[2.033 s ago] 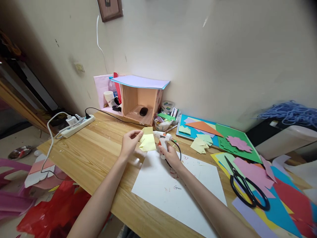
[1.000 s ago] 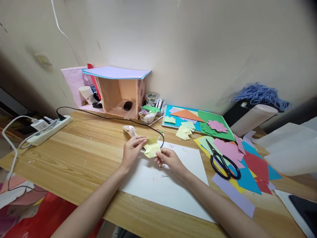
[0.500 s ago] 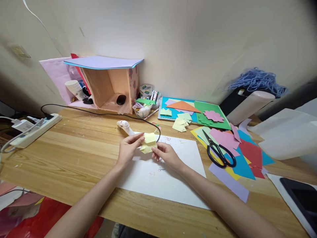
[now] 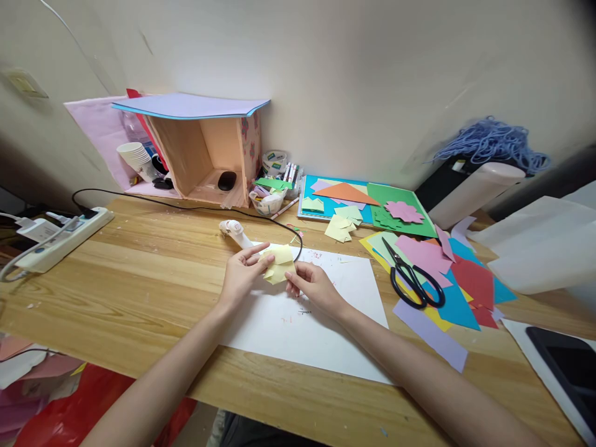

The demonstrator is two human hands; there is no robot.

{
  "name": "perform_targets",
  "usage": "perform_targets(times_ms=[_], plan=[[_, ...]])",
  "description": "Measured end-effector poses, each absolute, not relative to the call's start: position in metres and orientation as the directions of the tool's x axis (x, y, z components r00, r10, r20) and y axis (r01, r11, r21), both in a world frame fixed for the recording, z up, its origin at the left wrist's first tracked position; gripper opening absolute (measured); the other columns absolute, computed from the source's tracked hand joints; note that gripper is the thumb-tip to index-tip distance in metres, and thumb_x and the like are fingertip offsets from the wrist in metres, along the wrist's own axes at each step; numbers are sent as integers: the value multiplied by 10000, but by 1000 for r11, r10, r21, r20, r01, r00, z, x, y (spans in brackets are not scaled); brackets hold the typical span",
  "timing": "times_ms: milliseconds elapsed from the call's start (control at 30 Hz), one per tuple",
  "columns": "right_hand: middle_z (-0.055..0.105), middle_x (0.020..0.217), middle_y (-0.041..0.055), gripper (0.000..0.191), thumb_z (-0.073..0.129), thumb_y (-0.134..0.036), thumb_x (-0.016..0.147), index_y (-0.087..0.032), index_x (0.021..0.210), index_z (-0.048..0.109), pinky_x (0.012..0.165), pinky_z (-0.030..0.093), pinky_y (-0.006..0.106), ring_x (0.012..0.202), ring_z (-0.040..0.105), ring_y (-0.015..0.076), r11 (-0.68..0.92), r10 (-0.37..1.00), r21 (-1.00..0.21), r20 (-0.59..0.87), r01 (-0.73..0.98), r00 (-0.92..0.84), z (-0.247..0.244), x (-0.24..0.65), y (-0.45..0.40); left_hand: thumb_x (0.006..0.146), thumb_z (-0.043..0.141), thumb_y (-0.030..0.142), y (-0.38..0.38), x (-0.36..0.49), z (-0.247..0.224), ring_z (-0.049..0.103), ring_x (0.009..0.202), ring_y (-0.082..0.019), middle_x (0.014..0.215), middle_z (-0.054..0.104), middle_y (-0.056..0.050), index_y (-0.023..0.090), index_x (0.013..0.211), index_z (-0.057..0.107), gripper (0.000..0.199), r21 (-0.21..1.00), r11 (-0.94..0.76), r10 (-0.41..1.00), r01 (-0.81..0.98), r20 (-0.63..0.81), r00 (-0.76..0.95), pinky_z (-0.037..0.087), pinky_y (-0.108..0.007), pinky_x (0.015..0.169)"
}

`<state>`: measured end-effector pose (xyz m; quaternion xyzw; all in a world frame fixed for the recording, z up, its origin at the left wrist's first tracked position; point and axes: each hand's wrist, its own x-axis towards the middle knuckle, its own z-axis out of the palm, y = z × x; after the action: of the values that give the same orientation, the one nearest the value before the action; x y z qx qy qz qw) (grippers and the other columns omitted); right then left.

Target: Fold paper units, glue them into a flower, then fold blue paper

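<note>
One folded yellow paper (image 4: 279, 264) is held up, the left hand (image 4: 239, 276) pinching its left side, the right hand (image 4: 317, 288) its lower right corner.

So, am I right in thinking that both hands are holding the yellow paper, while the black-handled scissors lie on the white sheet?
Not quite: the black-handled scissors lie on the coloured papers, to the right of the white sheet, as the head view shows. The left hand and right hand do both hold the yellow paper.
</note>
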<state>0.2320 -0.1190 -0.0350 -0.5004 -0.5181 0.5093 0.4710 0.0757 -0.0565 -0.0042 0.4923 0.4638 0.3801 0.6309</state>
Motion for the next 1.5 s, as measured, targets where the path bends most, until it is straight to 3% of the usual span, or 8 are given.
perform_targets(times_ms=[400, 567, 700, 800, 1133, 1500], plan=[[567, 619, 0, 300, 548, -445, 789, -167, 682, 505, 503, 403, 234, 524, 492, 106, -30, 999, -998, -30, -52, 11, -34, 232, -118, 536, 775, 388, -54, 74, -5, 651, 725, -184, 834, 711, -93, 97, 1138, 581, 696, 980, 201, 932, -5, -190, 310, 511, -270, 683], [509, 598, -30, 271, 566, -430, 778, -183, 696, 490, 498, 399, 228, 523, 480, 108, 24, 985, -997, 11, -72, 170, -33, 235, -116, 479, 802, 338, -53, 74, -9, 646, 830, -224, 926, 699, -109, 103, 972, 666, 562, 977, 202, 886, 64, -210, 414, 500, -294, 757], [520, 673, -14, 244, 554, -407, 792, -180, 711, 513, 533, 406, 228, 573, 477, 110, 92, 970, -996, 84, -22, 228, -34, 238, -114, 546, 758, 397, -55, 76, -8, 642, 804, -222, 921, 700, -102, 107, 898, 694, 461, 969, 193, 824, 154, -245, 511, 494, -285, 722], [532, 679, -9, 246, 556, -412, 788, -178, 716, 530, 540, 413, 229, 585, 485, 115, 86, 970, -996, 82, -11, 230, -36, 238, -114, 595, 713, 454, -57, 77, -6, 634, 738, -188, 847, 708, -82, 107, 854, 705, 433, 963, 218, 838, 159, -268, 475, 483, -251, 669], [534, 623, -20, 274, 643, -412, 711, -167, 680, 524, 486, 463, 239, 543, 511, 113, 12, 983, -990, -14, -143, 181, -35, 236, -114, 542, 755, 402, -58, 81, -8, 546, 547, -108, 615, 668, -34, 97, 653, 701, 328, 974, 171, 913, 146, -213, 347, 409, -189, 522], [524, 581, -26, 299, 669, -418, 684, -167, 649, 509, 451, 467, 240, 511, 516, 114, 3, 981, -993, -20, -119, 194, -38, 237, -114, 542, 756, 371, -62, 83, -9, 493, 476, -82, 532, 625, -8, 100, 593, 685, 285, 978, 141, 939, 155, -182, 292, 357, -176, 454]])
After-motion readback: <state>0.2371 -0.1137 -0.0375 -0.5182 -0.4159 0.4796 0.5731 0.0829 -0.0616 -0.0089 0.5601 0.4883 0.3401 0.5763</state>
